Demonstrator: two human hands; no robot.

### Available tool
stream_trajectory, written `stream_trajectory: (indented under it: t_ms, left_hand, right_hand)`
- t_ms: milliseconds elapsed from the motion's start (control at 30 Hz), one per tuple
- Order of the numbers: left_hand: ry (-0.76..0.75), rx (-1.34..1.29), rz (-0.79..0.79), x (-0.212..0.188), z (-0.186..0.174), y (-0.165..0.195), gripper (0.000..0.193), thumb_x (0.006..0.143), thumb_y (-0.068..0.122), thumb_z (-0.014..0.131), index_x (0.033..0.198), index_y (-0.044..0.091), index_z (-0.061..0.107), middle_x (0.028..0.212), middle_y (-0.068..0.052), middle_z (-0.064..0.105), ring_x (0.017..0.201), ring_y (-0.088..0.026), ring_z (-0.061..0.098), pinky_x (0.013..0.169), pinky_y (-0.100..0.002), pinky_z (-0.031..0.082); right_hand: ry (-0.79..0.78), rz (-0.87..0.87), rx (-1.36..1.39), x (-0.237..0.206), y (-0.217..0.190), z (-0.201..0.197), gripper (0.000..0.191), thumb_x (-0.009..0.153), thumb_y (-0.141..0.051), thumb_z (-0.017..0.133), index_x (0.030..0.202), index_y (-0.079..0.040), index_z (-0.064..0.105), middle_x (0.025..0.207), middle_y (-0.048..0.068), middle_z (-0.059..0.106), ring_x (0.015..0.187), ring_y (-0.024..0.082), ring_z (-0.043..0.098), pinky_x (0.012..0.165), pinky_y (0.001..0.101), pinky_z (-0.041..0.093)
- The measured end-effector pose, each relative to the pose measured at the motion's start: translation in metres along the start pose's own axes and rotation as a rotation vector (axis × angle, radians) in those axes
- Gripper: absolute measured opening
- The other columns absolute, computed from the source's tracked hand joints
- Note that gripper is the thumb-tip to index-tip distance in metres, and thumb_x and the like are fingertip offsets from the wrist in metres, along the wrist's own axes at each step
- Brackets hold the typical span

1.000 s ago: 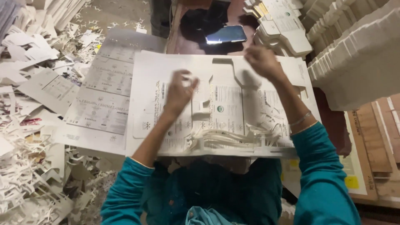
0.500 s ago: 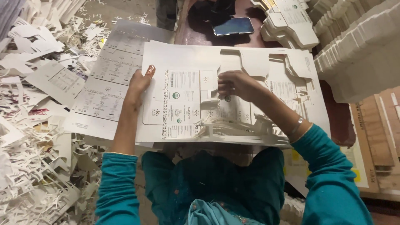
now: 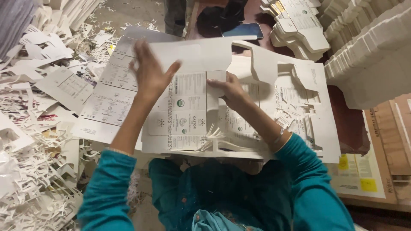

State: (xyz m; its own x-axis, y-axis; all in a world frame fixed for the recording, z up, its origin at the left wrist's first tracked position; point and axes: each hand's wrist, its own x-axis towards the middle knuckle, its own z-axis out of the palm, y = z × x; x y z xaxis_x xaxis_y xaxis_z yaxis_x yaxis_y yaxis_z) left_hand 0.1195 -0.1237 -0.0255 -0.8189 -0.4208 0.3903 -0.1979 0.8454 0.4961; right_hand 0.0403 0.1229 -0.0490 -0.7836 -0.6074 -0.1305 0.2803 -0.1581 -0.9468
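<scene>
A stack of white die-cut printed card sheets (image 3: pixel 261 60) lies across my lap and the table edge. My left hand (image 3: pixel 150 70) is spread flat, fingers apart, pressing on the left part of the top sheet. My right hand (image 3: pixel 229 87) pinches a punched-out carton blank (image 3: pixel 188 111) near its upper right corner. Thin white trim strips (image 3: pixel 214 139) hang loose at the stack's near edge. Both sleeves are teal.
Heaps of white card offcuts (image 3: pixel 34 162) cover the floor at left, with printed sheets (image 3: pixel 107 102) beside them. Stacked carton blanks (image 3: pixel 299 25) and taller piles (image 3: pixel 372 55) stand at the right. A phone (image 3: pixel 244 31) lies on the dark table beyond.
My left hand has moved from the sheet's left edge up onto its top left area. My right hand shifted left to the carton blank's corner. The view has tilted slightly.
</scene>
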Motion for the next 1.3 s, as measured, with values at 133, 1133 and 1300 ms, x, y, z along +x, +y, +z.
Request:
stream_trajectory:
  t_ms: [133, 1133, 1300]
  left_hand:
    - [-0.184, 0.064, 0.427, 0.04, 0.016, 0.109, 0.125, 0.076, 0.082, 0.074, 0.154, -0.003, 0.025, 0.162, -0.026, 0.022, 0.154, -0.042, 0.013, 0.12, -0.062, 0.016]
    - [-0.99, 0.14, 0.316, 0.202, 0.058, 0.138, 0.072, 0.091, 0.06, 0.072, 0.122, -0.005, 0.069, 0.121, -0.025, 0.067, 0.113, -0.04, 0.063, 0.091, -0.044, 0.05]
    - [-0.745, 0.117, 0.294, 0.152, -0.006, 0.085, 0.069, 0.101, 0.063, 0.051, 0.109, -0.002, 0.075, 0.105, -0.027, 0.071, 0.099, -0.044, 0.066, 0.081, -0.048, 0.052]
  right_hand:
    - [-0.047, -0.208, -0.162, -0.007, -0.001, 0.001, 0.044, 0.087, -0.012, 0.077, 0.123, 0.009, 0.062, 0.111, 0.016, 0.072, 0.102, 0.024, 0.07, 0.09, 0.0373, 0.058]
    - [-0.136, -0.426, -0.541, -0.049, -0.019, -0.013, 0.033, 0.096, -0.019, 0.074, 0.122, 0.001, 0.066, 0.101, 0.012, 0.077, 0.089, 0.014, 0.073, 0.079, 0.03, 0.061]
    - [-0.087, -0.305, -0.153, -0.018, -0.01, -0.042, 0.039, 0.092, -0.014, 0.077, 0.126, 0.001, 0.065, 0.112, 0.009, 0.074, 0.097, 0.014, 0.07, 0.086, 0.03, 0.061]
